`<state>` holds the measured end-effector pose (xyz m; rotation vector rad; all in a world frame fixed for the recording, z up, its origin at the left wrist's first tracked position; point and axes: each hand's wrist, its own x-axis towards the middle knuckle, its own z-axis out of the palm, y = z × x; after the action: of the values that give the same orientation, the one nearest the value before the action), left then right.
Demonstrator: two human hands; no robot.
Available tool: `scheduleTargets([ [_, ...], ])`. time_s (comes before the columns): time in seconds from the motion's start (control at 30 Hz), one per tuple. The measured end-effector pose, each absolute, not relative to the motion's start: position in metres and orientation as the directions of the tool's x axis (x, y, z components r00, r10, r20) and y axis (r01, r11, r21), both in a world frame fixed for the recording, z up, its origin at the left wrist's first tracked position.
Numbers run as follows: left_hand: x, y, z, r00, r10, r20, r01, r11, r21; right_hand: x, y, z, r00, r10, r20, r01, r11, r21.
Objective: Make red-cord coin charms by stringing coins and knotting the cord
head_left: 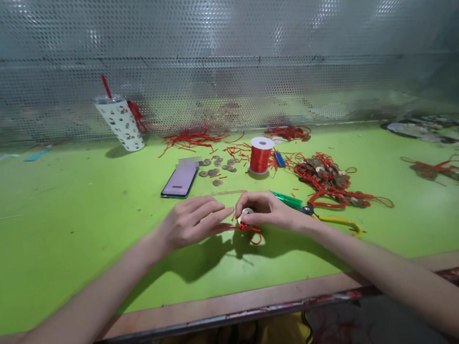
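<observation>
Just above the green tabletop, my right hand (268, 209) is closed, pinching a round coin (246, 212) between thumb and fingers. A knotted red cord (255, 237) hangs from the coin in a small loop. One strand runs left to the fingertips of my left hand (196, 221), whose fingers are long and pressed together on it; its thumb is hidden. Beside my right wrist lie scissors with red and yellow handles (330, 209) and a green tool or handle (287, 199). Loose coins (213, 172) are scattered beyond my hands.
Behind the coins stand a spool of red cord (260, 156) and a phone (180, 179). A pile of corded coins (325, 173) lies to the right, near a blue lighter-like item (279, 159). A patterned tumbler (121, 123) stands by the perforated metal screen (204, 45). Red cord scraps (195, 138) lie at the back.
</observation>
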<state>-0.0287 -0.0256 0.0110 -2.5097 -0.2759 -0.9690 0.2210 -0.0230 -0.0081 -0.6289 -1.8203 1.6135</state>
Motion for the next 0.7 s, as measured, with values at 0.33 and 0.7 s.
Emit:
scheduleTargets([
  [0.33, -0.012, -0.038, 0.007, 0.639, 0.059, 0.767, 0.248, -0.96, -0.132, 0.216, -0.021, -0.013, -0.655, 0.739, 0.16, -0.085, 0.138, -0.987],
  [0.7, 0.0, -0.047, 0.011, 0.435, 0.592, 0.678, 0.213, -0.8, 0.562, 0.214, -0.025, -0.01, -0.537, 0.822, 0.19, -0.093, 0.166, -0.982],
])
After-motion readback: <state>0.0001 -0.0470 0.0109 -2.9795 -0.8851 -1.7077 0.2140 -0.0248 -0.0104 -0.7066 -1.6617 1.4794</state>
